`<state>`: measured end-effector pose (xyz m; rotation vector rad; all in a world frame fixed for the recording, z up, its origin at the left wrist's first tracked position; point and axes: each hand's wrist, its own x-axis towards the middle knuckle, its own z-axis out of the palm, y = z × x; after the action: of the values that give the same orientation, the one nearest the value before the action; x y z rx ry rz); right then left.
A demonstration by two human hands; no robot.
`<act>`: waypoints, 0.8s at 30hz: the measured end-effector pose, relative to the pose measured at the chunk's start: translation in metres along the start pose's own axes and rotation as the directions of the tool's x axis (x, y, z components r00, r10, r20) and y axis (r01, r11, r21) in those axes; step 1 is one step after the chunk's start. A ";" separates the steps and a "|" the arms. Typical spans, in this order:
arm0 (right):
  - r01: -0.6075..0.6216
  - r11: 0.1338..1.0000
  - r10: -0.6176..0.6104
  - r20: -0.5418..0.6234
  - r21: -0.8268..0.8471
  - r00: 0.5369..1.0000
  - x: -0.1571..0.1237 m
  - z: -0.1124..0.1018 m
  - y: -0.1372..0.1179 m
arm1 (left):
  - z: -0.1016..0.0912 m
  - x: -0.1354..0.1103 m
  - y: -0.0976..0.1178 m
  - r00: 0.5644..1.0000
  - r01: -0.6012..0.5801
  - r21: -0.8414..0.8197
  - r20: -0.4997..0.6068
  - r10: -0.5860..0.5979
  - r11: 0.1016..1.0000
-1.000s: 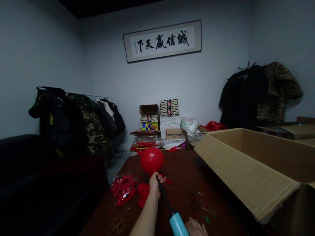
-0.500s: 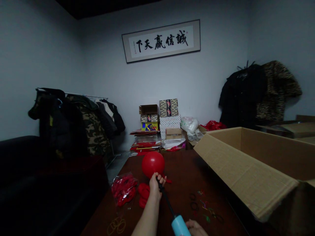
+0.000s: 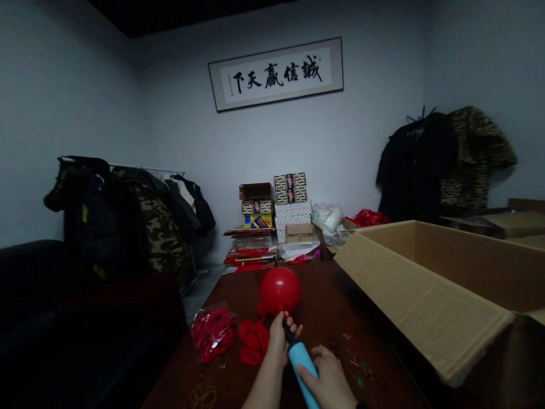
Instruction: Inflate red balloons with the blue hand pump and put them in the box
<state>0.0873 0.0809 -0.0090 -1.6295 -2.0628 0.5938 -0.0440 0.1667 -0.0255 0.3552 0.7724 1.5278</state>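
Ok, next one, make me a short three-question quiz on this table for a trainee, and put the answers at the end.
1. True or false: the red balloon is blown up into a round shape.
2. Which hand, left or right, closes around the tip of the hand pump at the balloon's neck?
3. What lies on the dark wooden table just left of the loose red balloons?

Key:
1. True.
2. The left hand.
3. A clear plastic bag of red balloons.
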 end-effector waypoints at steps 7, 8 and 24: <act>0.003 0.999 -0.007 -0.072 -0.054 0.997 -0.003 0.022 0.010 | -0.013 -0.006 0.003 0.989 0.145 -0.043 0.017 -0.144 0.989; 0.003 0.998 -0.008 -0.079 -0.061 0.997 -0.003 0.023 0.012 | -0.013 -0.006 0.004 0.981 0.189 -0.038 0.052 -0.187 0.981; 0.000 1.000 0.000 0.136 -0.002 0.991 0.005 0.026 0.033 | -0.015 0.002 -0.003 0.991 0.119 -0.161 -0.039 -0.126 0.980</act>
<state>0.0966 0.0915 -0.0490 -1.6312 -2.1603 0.7214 -0.0517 0.1650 -0.0384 0.1498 0.6929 1.4748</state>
